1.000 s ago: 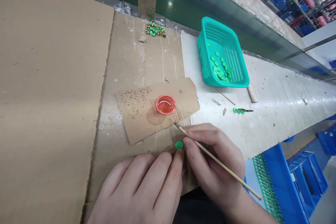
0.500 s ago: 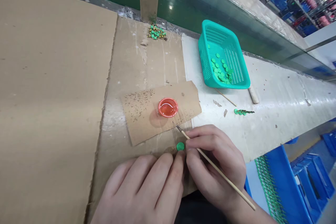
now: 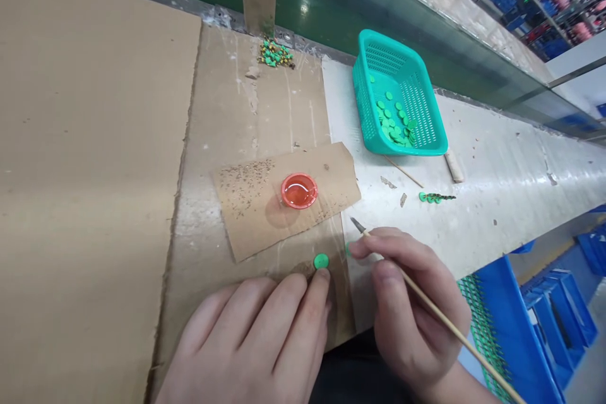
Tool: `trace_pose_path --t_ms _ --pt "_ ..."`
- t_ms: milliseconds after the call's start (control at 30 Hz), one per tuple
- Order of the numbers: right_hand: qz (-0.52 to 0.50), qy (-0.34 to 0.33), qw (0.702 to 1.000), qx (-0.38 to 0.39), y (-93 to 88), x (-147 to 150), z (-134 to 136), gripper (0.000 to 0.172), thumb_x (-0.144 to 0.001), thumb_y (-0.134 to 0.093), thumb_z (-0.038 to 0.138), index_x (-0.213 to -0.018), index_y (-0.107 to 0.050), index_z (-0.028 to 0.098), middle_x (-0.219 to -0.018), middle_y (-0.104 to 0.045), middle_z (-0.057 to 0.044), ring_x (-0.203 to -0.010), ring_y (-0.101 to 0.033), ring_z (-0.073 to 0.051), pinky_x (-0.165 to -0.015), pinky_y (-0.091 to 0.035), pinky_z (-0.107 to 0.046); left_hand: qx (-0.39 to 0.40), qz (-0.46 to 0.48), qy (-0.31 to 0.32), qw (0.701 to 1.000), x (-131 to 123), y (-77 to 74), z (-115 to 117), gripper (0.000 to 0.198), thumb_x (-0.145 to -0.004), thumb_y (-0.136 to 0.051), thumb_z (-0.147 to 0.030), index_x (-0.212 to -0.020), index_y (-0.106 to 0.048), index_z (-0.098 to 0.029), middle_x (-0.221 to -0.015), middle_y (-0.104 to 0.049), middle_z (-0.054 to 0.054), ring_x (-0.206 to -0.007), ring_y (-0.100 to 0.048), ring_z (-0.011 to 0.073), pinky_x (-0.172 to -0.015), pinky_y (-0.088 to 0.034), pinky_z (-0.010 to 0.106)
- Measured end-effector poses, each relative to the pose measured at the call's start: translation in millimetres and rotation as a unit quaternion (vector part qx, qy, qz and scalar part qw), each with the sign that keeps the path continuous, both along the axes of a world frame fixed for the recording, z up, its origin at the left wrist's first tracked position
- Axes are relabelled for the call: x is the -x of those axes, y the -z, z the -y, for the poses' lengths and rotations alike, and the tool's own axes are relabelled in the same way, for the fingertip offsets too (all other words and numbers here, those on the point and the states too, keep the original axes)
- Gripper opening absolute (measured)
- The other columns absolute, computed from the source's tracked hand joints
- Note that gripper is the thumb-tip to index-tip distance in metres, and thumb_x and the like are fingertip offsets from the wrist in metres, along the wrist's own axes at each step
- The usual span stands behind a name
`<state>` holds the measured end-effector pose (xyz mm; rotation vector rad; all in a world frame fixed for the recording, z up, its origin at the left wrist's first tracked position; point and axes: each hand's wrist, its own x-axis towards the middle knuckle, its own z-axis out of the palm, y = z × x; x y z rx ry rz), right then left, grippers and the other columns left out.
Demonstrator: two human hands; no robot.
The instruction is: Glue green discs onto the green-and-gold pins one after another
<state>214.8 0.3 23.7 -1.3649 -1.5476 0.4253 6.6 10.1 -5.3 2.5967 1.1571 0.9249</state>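
Note:
My left hand (image 3: 250,341) rests on the cardboard, holding nothing, with one fingertip against a round green disc (image 3: 320,261). My right hand (image 3: 407,303) pinches a thin wooden stick (image 3: 430,290) with a dark pointed metal tip (image 3: 357,224). A small green piece (image 3: 349,249) shows at its index fingertip, partly hidden. Above the hands, an orange-red dish of clear liquid (image 3: 298,191) sits on a torn cardboard scrap (image 3: 331,180) sprinkled with dark specks.
A teal plastic basket (image 3: 379,41) holds several green discs. A pile of green and yellow pieces (image 3: 274,53) lies at the far edge, and green discs on a stick (image 3: 436,197) lie on the white bench (image 3: 502,202). Blue crates (image 3: 516,328) stand low right.
My right hand has moved right, away from the green disc, taking the stick tip with it. A small green piece now shows at its index fingertip. My left hand has barely moved.

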Motion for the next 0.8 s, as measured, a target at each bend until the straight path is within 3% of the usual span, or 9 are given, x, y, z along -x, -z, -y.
trace_pose_path --t_ms 167,367,800 --pt "-0.01 -0.059 0.998 -0.008 2.6 -4.1 4.7 0.042 -0.105 -0.066 -0.003 -0.14 -0.074 0.02 -0.109 -0.087 -0.005 -0.102 -0.084 -0.021 -0.095 -0.072 -0.04 0.0 0.026 -0.023 0.999 -5.6 1.9 0.5 0.028 -0.116 -0.058 -0.013 -0.137 -0.077 -0.015 -0.107 -0.084 0.007 -0.091 -0.063 0.0263 -0.079 -0.04 0.048" --pt "0.057 -0.087 0.994 -0.023 4.9 -4.0 2.5 0.016 -0.113 -0.064 0.009 -0.122 -0.072 0.02 -0.089 -0.076 -0.003 -0.075 -0.072 -0.019 -0.069 -0.066 -0.038 0.005 0.009 -0.001 1.0 -0.7 -3.3 -2.5 0.029 -0.116 -0.061 -0.015 -0.142 -0.074 -0.012 -0.114 -0.084 0.007 -0.095 -0.065 0.0249 -0.079 -0.043 0.047" --pt "0.042 -0.102 0.993 0.028 1.9 -1.8 -0.7 0.02 -0.106 -0.069 0.0 -0.115 -0.072 0.017 -0.091 -0.079 -0.003 -0.08 -0.075 -0.018 -0.075 -0.066 -0.037 0.003 0.031 -0.007 0.999 -0.3 1.5 4.1 0.033 -0.113 -0.068 -0.015 -0.145 -0.074 -0.012 -0.122 -0.084 0.008 -0.102 -0.069 0.0286 -0.083 -0.049 0.05"
